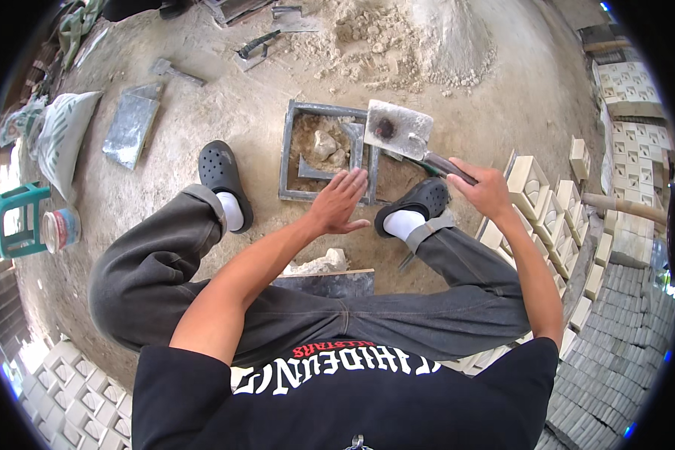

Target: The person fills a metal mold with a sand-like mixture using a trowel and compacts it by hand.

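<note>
- Judging by the fill, the work sits partway: the rectangular frame [286, 150] lies flat on the floor [532, 90], between the dark clogs [223, 169], with loose material inside and no finished surface.
- Done, as far as visible: frame is down and some fill is in. Pale lumps [326, 144] lie loose within it, well apart from its left edge.
- Left, by estimate: fill looks rough and uneven, so levelling seems undone. Depth of fill cannot be told from above.
- Left grip: left hand [339, 199] is palm down, fingers straight and close together, thumb spread away, pinching nothing. It lies across the frame's near edge, toward the near right corner; contact looks likely, pressure cannot be told.
- Right grip: right hand [481, 191] has its fingers wrapped round the handle end of the square-bladed tool [409, 136]. Blade overlaps the frame's far right corner in this view (a dark patch marks its face, cause unclear); whether it touches, cannot tell.
- Nearby: a powder heap [454, 45] beyond the far edge; pale blocks [536, 187] stacked past the right edge.
</note>
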{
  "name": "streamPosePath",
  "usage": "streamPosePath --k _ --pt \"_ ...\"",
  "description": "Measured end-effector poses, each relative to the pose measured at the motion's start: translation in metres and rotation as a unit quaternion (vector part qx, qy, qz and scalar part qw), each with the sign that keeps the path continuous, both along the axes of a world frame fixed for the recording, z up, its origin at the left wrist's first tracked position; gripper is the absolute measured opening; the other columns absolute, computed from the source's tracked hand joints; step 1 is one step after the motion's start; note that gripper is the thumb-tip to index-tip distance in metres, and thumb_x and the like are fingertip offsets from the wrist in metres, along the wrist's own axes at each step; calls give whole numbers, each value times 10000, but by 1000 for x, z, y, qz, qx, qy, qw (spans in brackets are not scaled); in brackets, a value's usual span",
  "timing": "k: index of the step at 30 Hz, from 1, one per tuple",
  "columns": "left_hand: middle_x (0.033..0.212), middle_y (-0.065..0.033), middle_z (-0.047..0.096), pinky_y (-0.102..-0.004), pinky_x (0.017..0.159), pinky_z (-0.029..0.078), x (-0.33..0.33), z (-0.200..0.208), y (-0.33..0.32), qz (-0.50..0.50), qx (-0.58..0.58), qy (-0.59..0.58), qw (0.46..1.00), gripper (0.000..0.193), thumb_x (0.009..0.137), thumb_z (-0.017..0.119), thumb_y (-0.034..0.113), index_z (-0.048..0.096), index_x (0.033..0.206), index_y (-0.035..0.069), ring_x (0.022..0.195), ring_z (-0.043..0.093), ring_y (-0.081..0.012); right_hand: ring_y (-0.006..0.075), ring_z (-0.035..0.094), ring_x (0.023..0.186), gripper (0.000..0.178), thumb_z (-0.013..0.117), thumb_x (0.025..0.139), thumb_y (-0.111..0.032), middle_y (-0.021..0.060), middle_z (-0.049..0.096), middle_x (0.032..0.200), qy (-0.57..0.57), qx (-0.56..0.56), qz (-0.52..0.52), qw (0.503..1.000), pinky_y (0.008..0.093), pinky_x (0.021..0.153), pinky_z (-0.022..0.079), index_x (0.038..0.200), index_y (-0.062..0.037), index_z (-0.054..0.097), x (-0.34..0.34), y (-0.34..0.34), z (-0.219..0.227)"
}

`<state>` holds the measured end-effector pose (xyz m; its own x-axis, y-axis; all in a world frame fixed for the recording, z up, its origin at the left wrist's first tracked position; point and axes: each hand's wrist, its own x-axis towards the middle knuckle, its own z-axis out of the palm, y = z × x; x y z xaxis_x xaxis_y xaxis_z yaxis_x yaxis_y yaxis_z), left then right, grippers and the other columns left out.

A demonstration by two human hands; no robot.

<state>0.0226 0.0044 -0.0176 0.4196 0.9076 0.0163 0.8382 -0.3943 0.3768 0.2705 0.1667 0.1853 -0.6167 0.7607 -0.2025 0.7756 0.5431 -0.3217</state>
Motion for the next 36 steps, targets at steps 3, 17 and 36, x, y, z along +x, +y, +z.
streamPosePath --k 3,17,36 --pt "1525 -191 236 -430 1182 103 -8 -10 4 -86 -13 -61 994 902 881 440 645 236 1460 -15 1440 152 -321 257 658 700 355 681 831 -343 132 700 854 16 -47 -94 994 335 643 494 1098 -108 692 3 6 -11" --pt "1513 -257 216 -465 1154 149 -92 -17 24 312 35 -74 947 888 871 561 521 222 1447 -63 1422 177 -383 69 437 483 371 687 850 -327 -7 529 606 282 -245 -387 843 259 447 328 1063 -23 705 -82 127 -190" --pt "1520 -246 211 -474 1148 160 -96 -21 24 318 29 -148 936 843 897 524 496 205 1459 -45 1415 202 -388 88 367 377 283 714 821 -369 6 521 573 392 -335 -451 728 263 354 246 877 -95 671 -218 190 -252"
